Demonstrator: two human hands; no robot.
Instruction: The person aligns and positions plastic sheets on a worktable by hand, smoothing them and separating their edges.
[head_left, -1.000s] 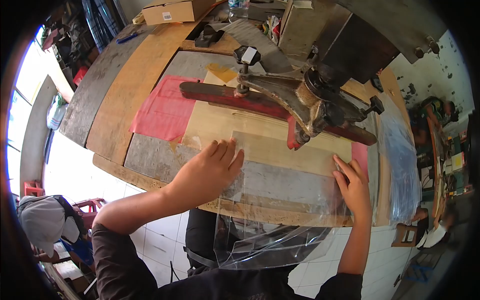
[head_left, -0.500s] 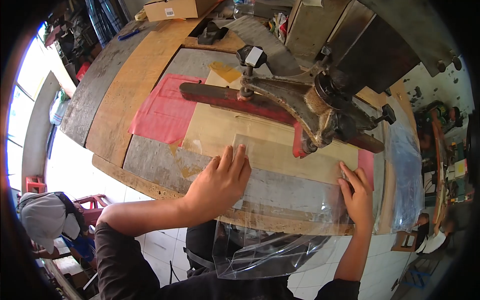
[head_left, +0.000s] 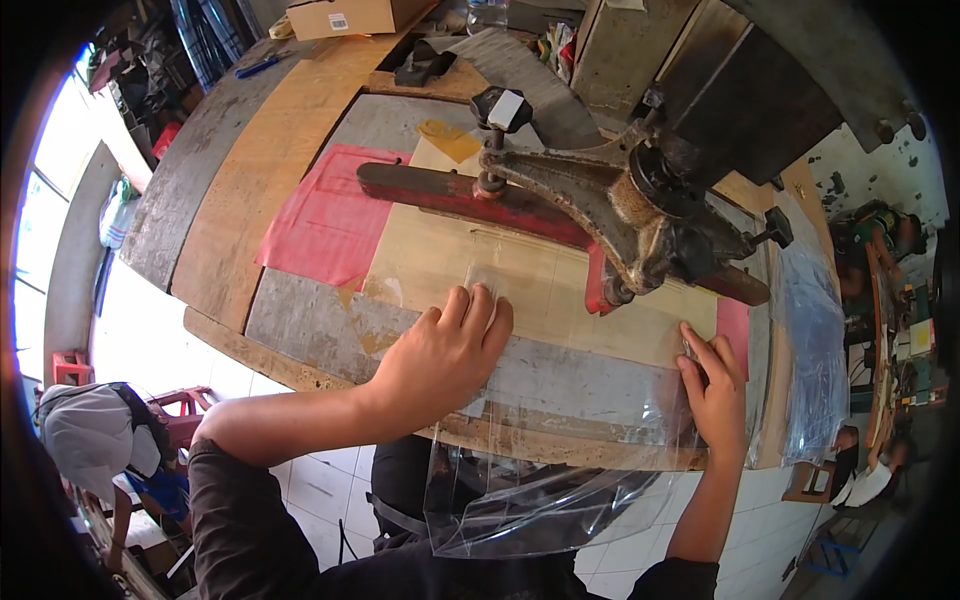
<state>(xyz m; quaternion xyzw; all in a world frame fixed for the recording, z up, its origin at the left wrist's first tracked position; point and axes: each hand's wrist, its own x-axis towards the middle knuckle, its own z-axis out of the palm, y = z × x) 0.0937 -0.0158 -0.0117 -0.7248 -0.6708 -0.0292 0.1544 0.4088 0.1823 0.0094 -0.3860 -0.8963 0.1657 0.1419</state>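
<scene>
A clear plastic sheet (head_left: 580,400) spans from the press bed to below the table's front edge, its lower part hanging in folds over my lap. My left hand (head_left: 440,350) has its fingers closed together at the sheet's upper left corner; the thumb is partly hidden. At the sheet's right side, my right hand (head_left: 715,385) grips the edge between thumb and fingers. Under the sheet's upper edge lies a tan board (head_left: 430,260). Just beyond both hands runs the press's long red bar (head_left: 440,195), apart from my fingers.
A cast metal press arm (head_left: 570,185) with black knobs overhangs the bed. Red sheeting (head_left: 325,215) lies to the left. More clear plastic (head_left: 808,360) is at the right end. A cardboard box (head_left: 345,18) stands at the back. Another person (head_left: 100,440) is at lower left.
My left hand has slid slightly right along the sheet's upper edge, with its fingers drawn closer together. My right hand stays nearly still.
</scene>
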